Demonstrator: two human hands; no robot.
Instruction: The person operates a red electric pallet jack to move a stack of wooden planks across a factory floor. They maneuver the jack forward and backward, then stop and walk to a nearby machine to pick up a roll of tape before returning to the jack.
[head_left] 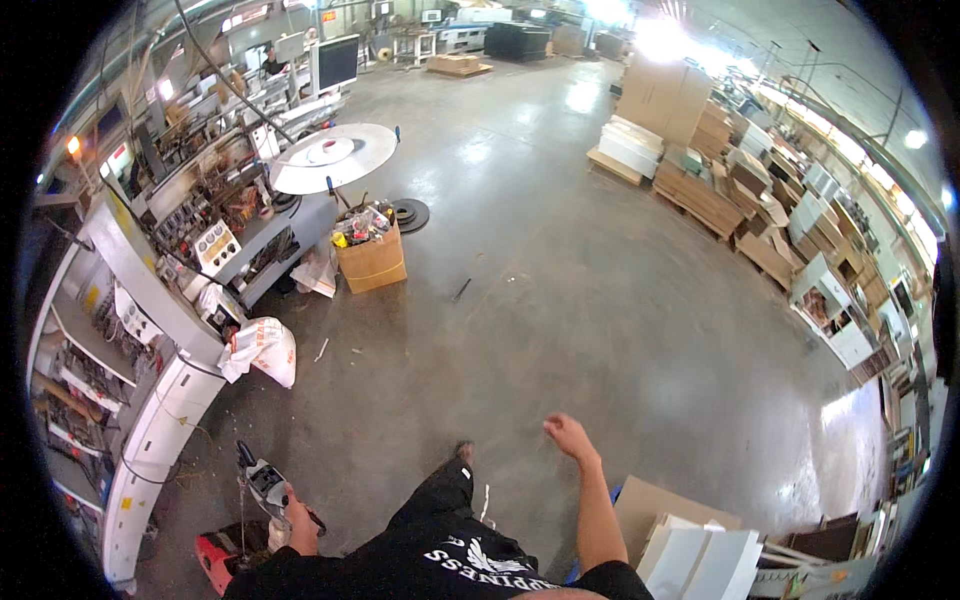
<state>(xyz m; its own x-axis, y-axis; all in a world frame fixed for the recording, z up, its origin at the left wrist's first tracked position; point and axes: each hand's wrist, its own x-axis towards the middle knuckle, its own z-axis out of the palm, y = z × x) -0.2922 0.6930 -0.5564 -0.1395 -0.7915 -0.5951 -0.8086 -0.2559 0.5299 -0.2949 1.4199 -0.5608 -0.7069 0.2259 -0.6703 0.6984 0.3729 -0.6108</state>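
My left hand (300, 522) is wrapped round one end of a grey control handle (266, 486) with black grips, which resembles the tiller of a pallet truck. Below it, partly cut off by my arm, shows a red machine body (214, 562). My right hand (568, 437) hangs in front of me over the concrete floor, its fingers curled in, with nothing visible in them. One foot (464, 452) is stepping forward.
To the left stand a long grey machine (165, 430), a white sack (268, 352) and a full cardboard box (372, 264) under a white disc (333, 158). White panels (700, 562) lie near my right arm. Stacked boards on pallets (695, 200) line the right side.
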